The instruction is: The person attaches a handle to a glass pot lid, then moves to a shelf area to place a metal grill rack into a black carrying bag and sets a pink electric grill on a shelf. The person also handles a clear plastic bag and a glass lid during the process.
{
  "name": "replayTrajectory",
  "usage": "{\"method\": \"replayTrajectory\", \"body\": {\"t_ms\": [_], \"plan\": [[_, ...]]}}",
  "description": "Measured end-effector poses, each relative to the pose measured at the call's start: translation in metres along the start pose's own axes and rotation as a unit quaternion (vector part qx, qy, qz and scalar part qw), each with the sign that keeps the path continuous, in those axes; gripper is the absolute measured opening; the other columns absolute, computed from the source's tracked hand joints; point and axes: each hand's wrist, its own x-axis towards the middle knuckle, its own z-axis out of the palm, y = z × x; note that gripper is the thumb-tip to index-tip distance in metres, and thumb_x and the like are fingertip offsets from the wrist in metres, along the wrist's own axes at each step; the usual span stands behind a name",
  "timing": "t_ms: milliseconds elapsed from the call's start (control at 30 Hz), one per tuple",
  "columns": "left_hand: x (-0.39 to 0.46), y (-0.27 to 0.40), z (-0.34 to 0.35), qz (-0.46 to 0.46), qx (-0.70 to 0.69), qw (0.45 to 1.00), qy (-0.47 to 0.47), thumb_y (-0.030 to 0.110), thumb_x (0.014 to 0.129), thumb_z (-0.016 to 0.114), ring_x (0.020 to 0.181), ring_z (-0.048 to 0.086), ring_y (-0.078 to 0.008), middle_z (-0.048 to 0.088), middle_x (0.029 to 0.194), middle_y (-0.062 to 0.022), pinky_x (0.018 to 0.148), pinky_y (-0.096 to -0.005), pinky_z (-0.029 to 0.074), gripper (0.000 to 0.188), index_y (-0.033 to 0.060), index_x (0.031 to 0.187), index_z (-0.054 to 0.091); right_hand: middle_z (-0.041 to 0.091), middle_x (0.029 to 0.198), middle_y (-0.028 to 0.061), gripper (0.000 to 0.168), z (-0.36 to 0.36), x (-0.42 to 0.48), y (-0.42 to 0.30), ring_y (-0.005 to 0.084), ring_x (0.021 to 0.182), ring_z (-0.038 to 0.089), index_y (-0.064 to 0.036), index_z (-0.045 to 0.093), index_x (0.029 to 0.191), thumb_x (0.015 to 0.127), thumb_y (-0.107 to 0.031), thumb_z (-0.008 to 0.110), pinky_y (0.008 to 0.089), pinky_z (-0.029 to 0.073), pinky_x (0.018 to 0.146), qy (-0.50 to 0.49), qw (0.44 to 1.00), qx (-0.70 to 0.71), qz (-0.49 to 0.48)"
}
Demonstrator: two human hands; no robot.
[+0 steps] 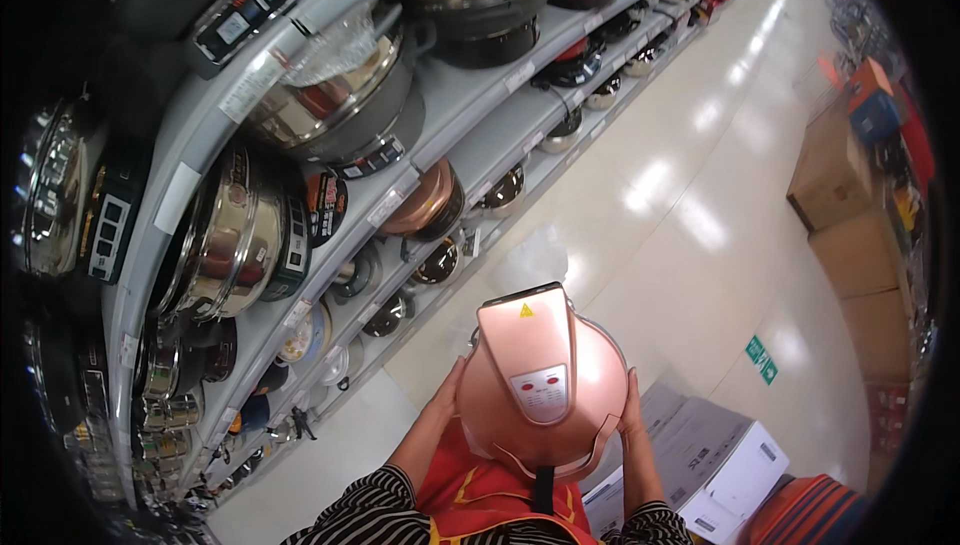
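A round rose-gold electric baking pan (540, 372), lid down, is held at chest height between my two hands. On its lid are a control panel with red buttons and a yellow warning mark. My left hand (450, 387) grips the rim at the left, and my right hand (631, 402) grips it at the right; most of the fingers are hidden beneath. The curved handle lies towards my red apron (480, 489), with a black strap below it.
Shelves (480, 110) with steamers and pans run along the left. A clear plastic bag (531, 256) lies on the floor ahead. An opened printed carton (701, 447) stands at lower right, beside a striped round item (814, 511). Brown cardboard boxes (844, 162) are stacked at the right.
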Motion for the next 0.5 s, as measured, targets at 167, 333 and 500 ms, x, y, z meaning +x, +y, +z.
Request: {"method": "replayTrajectory", "body": {"t_ms": [167,333,500], "plan": [[0.003,0.011,0.030,0.132,0.081,0.982,-0.106,0.051,0.099,0.041,0.131,0.045,-0.0227,0.046,0.144,-0.0087,0.109,-0.0372,0.036,0.061,0.0103,0.145,0.039,0.060,0.125,0.0122,0.069,0.007,0.005,-0.041,0.0225,0.112,0.058,-0.001,0.052,0.131,0.097,-0.059,0.038,0.0349,0.046,0.097,-0.015,0.999,-0.011,-0.037],[0.019,0.037,0.049,0.123,0.055,0.979,-0.154,0.049,0.099,0.041,0.132,0.042,-0.0206,0.046,0.144,-0.0080,0.111,-0.0352,0.032,0.060,0.0088,0.145,0.039,0.060,0.125,0.0134,0.068,0.030,0.020,-0.082,0.0232,0.112,0.058,-0.002,0.053,0.130,0.097,-0.059,0.036,0.0360,0.047,0.097,-0.006,0.997,-0.051,-0.056],[0.041,0.063,0.075,0.135,0.047,0.981,-0.132,0.049,0.100,0.041,0.128,0.047,-0.0203,0.047,0.143,-0.0083,0.108,-0.0354,0.035,0.061,0.0083,0.145,0.039,0.056,0.130,0.0135,0.069,0.063,0.055,-0.132,0.0250,0.115,0.057,-0.002,0.048,0.135,0.098,-0.059,0.035,0.0369,0.046,0.098,-0.095,0.993,-0.060,-0.039]]}}
